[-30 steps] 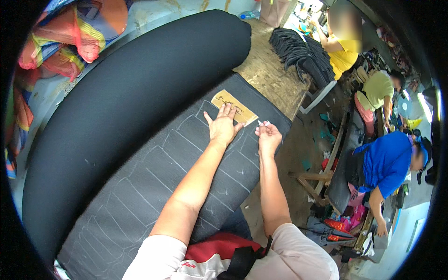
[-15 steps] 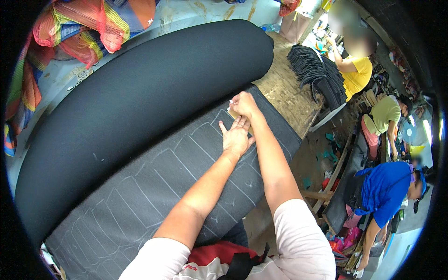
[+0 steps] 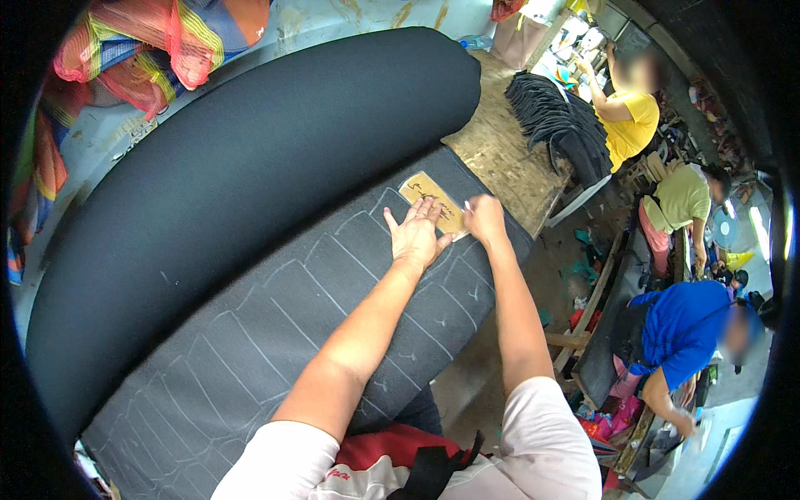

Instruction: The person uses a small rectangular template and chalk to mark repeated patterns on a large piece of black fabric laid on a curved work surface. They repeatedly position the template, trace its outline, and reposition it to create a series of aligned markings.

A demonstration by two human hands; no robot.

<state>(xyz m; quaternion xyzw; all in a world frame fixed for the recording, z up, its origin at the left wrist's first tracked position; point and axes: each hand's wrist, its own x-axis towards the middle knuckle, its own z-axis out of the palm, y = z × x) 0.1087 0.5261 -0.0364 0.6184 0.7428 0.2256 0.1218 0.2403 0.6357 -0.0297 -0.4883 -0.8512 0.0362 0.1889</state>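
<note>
A tan card template (image 3: 446,215) with dark handwriting lies on dark grey sheet material (image 3: 333,279) covered in rows of white chalk outlines. My left hand (image 3: 417,239) rests on the template, fingers spread and pressing it flat. At the template's right edge is my right hand (image 3: 486,218), its fingers closed in a pinch and a little blurred. A small white bit, which looks like a piece of chalk (image 3: 467,205), shows at its fingertips.
A thick black roll of material (image 3: 250,142) runs along the far side. Black cut strips (image 3: 558,125) are piled on the wooden board (image 3: 508,150) at the right. People in yellow, light green and blue tops work farther right. Coloured mesh bags (image 3: 158,50) hang at upper left.
My right hand has moved right and down along the template, from its far end to its right edge. The template shows more now. My left hand stays on it.
</note>
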